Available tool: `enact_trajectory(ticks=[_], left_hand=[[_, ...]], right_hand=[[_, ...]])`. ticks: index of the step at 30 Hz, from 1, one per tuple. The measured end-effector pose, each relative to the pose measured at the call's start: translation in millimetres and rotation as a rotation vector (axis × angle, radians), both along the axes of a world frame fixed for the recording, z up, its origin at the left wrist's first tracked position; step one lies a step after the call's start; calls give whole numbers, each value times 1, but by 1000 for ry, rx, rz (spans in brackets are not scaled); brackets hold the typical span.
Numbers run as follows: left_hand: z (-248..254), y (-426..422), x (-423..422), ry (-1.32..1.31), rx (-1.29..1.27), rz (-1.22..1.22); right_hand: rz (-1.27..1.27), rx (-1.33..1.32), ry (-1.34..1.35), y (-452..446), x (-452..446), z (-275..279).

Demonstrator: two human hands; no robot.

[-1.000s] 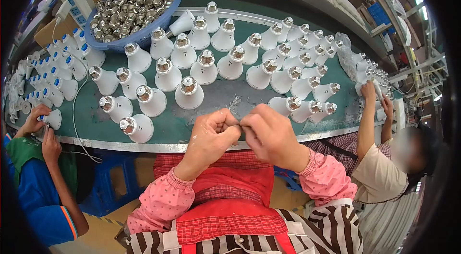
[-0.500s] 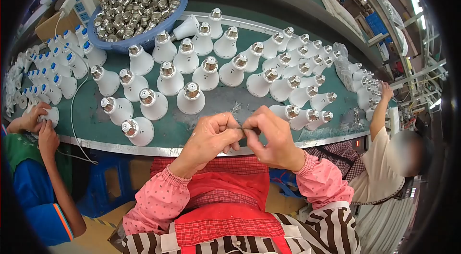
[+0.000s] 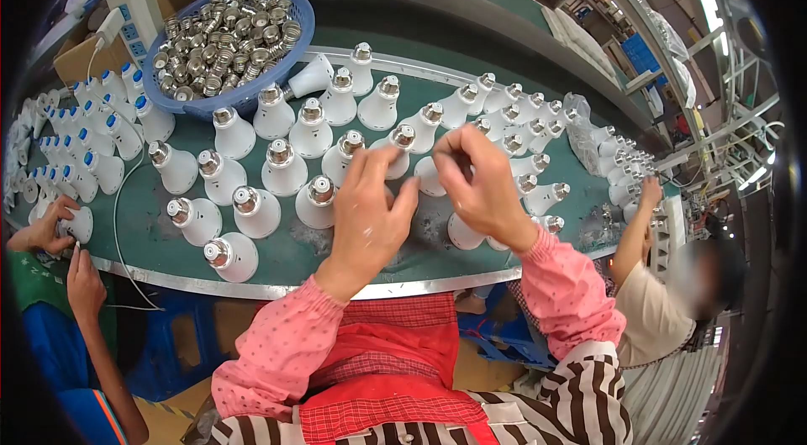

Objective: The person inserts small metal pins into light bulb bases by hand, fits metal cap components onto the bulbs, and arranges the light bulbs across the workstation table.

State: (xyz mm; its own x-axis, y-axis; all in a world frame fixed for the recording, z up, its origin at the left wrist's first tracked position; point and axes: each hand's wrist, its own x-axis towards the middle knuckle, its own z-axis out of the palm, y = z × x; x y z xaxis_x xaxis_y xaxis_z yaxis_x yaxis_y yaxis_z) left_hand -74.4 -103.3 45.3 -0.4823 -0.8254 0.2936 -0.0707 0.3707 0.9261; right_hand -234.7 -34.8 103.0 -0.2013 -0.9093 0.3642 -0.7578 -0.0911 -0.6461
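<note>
My left hand [image 3: 370,214] is over the near rows of white light bulbs, its thumb and fingers apart and nothing visible between them. Its fingertips are close to a bulb with a silver screw cap [image 3: 403,139] and partly cover another bulb [image 3: 349,147]; contact cannot be made out. To the right, my right hand [image 3: 481,184] has curled fingers pressed together; whatever they hold is hidden. Behind its fingers a white bulb [image 3: 429,176] shows in part, and another bulb [image 3: 464,232] stands below its palm. The bulbs stand on their wide ends, caps up.
A blue basket [image 3: 309,25] full of metal screw caps stands at the back left, with a bulb [image 3: 311,76] lying against it. Blue-tipped bulbs [image 3: 105,172] and a white cable [image 3: 118,231] are left. Co-workers' hands [image 3: 50,226] [image 3: 650,193] work at both sides.
Both hands have moved forward from the table's near edge and come apart; they were pinched together there. My left hand has opened. The view has shifted slightly.
</note>
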Motion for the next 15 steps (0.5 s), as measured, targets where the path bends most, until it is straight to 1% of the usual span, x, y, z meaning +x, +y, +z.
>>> enact_trajectory(ticks=[2,3,6,9,15], left_hand=[[-12,-11,-24,51,-259,150],[-15,-15,-30,57,-227,110],[-21,-23,-41,-8,-156,84],[-28,-29,-41,-22,-156,47],[-28,-29,-41,17,-87,40]], right_hand=[[20,-53,141,-24,-11,-3],[24,-9,135,-31,-11,-1],[76,-15,242,-48,-22,-9],[97,-8,324,-55,-25,-12],[138,34,448,-57,-29,-4]])
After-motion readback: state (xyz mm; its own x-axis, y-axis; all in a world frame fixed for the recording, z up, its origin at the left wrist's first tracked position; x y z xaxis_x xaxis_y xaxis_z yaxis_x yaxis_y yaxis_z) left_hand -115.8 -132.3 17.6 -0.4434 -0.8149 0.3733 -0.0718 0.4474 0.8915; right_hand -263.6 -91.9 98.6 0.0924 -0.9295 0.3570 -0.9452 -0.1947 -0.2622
